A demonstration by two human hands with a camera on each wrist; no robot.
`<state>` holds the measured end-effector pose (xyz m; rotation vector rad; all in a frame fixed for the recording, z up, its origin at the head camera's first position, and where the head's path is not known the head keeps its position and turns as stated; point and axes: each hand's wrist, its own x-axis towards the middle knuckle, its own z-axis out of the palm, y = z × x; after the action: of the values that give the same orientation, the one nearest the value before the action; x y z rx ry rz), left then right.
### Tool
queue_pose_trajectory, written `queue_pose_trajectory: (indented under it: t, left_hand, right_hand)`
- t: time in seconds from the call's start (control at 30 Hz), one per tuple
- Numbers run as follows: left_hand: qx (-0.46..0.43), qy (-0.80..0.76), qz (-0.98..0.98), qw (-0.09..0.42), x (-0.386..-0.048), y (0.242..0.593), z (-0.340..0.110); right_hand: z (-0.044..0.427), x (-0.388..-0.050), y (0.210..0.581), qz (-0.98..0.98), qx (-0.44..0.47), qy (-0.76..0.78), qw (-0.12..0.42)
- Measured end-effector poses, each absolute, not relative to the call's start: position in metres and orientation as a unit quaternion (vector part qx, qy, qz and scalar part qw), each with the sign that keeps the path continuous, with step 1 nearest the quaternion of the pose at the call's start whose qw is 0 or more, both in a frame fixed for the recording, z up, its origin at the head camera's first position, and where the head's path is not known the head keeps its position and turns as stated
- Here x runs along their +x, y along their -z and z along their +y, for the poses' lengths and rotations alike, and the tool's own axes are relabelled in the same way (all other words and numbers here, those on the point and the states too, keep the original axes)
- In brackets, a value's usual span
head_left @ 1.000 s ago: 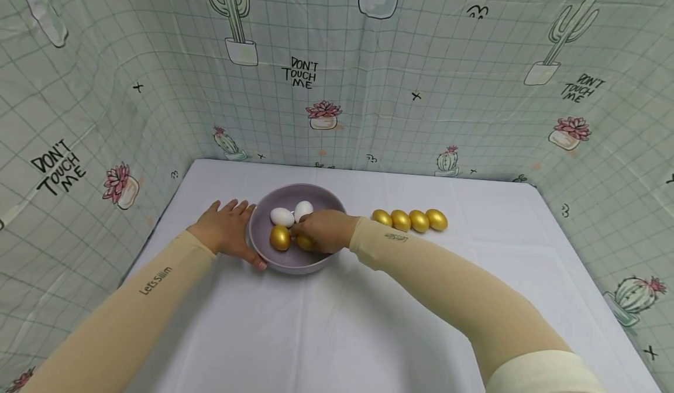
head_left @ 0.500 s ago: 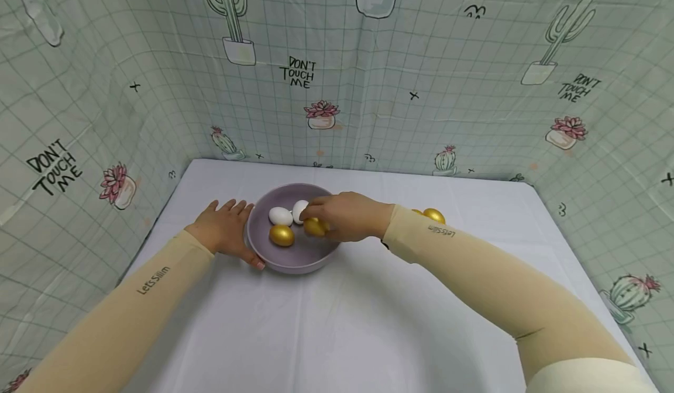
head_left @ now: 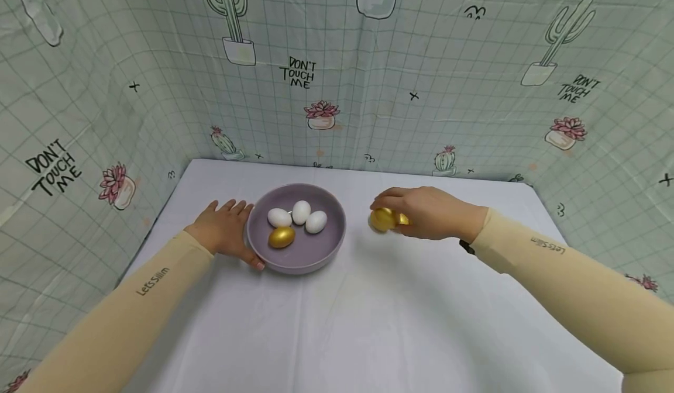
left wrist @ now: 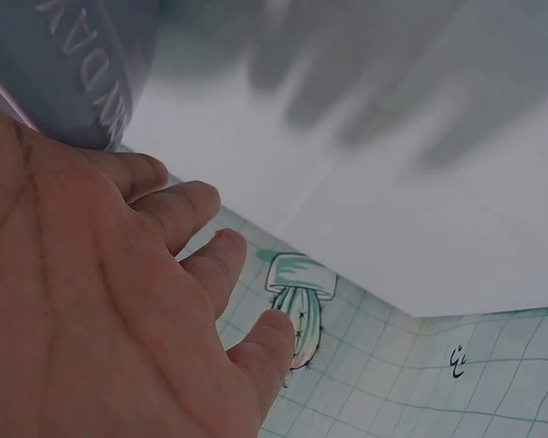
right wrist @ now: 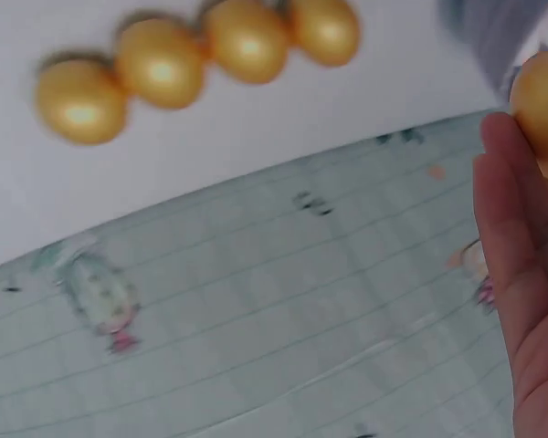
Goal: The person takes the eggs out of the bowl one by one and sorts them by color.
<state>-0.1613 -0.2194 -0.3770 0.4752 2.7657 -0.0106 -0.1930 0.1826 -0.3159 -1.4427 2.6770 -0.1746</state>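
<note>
My left hand (head_left: 223,229) touches the left side of a purple bowl (head_left: 295,261), fingers spread and straight. In the left wrist view the bowl (left wrist: 82,64) shows raised letters on its outer wall. Three white eggs (head_left: 316,222) lie inside the bowl, along with one golden egg (head_left: 281,237). To the right of the bowl, my right hand (head_left: 429,213) holds another golden egg (head_left: 382,220) between thumb and fingers. The right wrist view also shows this held golden egg (right wrist: 541,114) at its edge, apart from a row of several golden eggs (right wrist: 247,41) on the table.
A white cloth covers the table (head_left: 337,328). Behind and at both sides hangs a grid-patterned curtain (head_left: 389,130) with printed cactus drawings. My right hand hides most of the egg row in the head view.
My right hand has lifted a golden egg out of the bowl and carried it right, to the row of golden eggs. My left hand has stayed at the bowl.
</note>
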Motion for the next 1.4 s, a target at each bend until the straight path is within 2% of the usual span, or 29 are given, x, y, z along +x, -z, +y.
queue_pose_trajectory:
  t: [0.2,0.5,0.8,1.4]
  left_hand:
    - [0.169,0.005,0.972,0.164,-0.161,0.379,-0.22]
    - [0.171,0.008,0.972,0.16,-0.162,0.379,-0.221]
    - [0.168,0.012,0.971,0.168,-0.161,0.376,-0.219]
    - [0.164,0.018,0.973,0.161,-0.161,0.379,-0.22]
  right_hand:
    - [0.227,-0.198,0.32,0.903,-0.425,0.038,0.05]
    - [0.269,-0.195,0.326,0.92,-0.387,0.01,0.055]
    - [0.292,-0.193,0.335,0.923,-0.38,0.006,0.053]
    - [0.323,-0.211,0.348,0.932,-0.359,-0.022,0.052]
